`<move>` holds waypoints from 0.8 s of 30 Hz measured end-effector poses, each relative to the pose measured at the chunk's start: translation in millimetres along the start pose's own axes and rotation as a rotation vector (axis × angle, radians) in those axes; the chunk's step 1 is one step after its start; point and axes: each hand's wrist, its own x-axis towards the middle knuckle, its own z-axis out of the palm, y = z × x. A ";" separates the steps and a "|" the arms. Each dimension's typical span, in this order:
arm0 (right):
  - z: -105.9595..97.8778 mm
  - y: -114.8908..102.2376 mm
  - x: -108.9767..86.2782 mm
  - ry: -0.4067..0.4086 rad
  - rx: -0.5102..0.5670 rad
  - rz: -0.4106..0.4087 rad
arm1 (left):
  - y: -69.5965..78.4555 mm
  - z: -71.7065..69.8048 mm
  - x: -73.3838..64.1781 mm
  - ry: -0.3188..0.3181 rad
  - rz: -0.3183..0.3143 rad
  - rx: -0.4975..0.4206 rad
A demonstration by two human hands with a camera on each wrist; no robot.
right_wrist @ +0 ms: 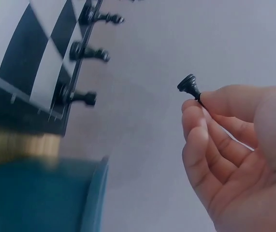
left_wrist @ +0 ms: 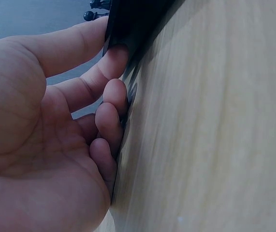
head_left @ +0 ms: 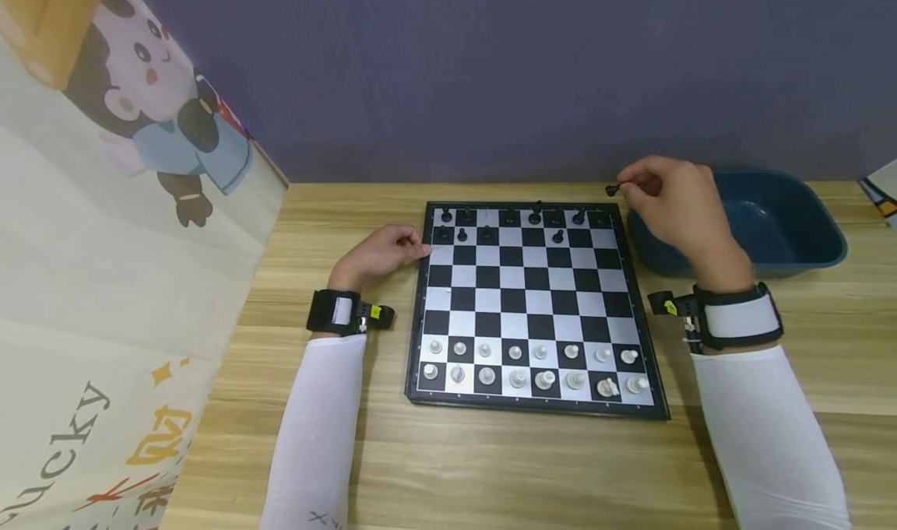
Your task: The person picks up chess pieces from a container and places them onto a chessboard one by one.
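A black chess pawn [right_wrist: 190,87] is pinched between thumb and fingertips of my right hand [head_left: 676,203], base outward. That hand is raised beyond the board's far right corner, beside the bin. My left hand [head_left: 381,251] grips the left edge of the chessboard [head_left: 515,278], thumb at the top edge and curled fingers against the side, as the left wrist view shows. White pieces [head_left: 544,380] fill the two near rows. Along the far row stand black pieces [head_left: 536,217], and several black pawns [head_left: 557,236] stand in the row before them, with gaps between.
A dark teal plastic bin [head_left: 834,242] stands right of the board, partly behind my right hand and wrist. The wooden table [head_left: 518,468] ends at a grey-blue wall [head_left: 490,78]. On the left hangs a pale printed cloth [head_left: 84,281].
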 end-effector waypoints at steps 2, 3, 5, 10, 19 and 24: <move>1.2 -6.3 -0.1 -0.005 0.004 -0.023 | 0.1 0.2 0.0 -0.002 0.000 -0.004; 1.7 -9.3 -0.3 -0.008 0.007 -0.034 | 0.3 0.3 -0.1 -0.003 0.000 -0.006; 2.8 -15.1 -0.5 -0.018 0.016 -0.054 | 0.8 0.4 -0.5 -0.004 -0.001 -0.010; 6.6 -27.4 -1.5 -0.053 0.031 -0.115 | 1.8 0.9 -1.3 0.000 0.000 -0.012; 20.5 -50.1 1.3 -0.172 -0.008 -0.213 | 2.8 2.0 -2.5 -0.005 -0.004 -0.029; 38.3 -62.5 8.6 -0.257 -0.050 -0.276 | 2.0 0.1 -3.0 -0.006 0.003 -0.004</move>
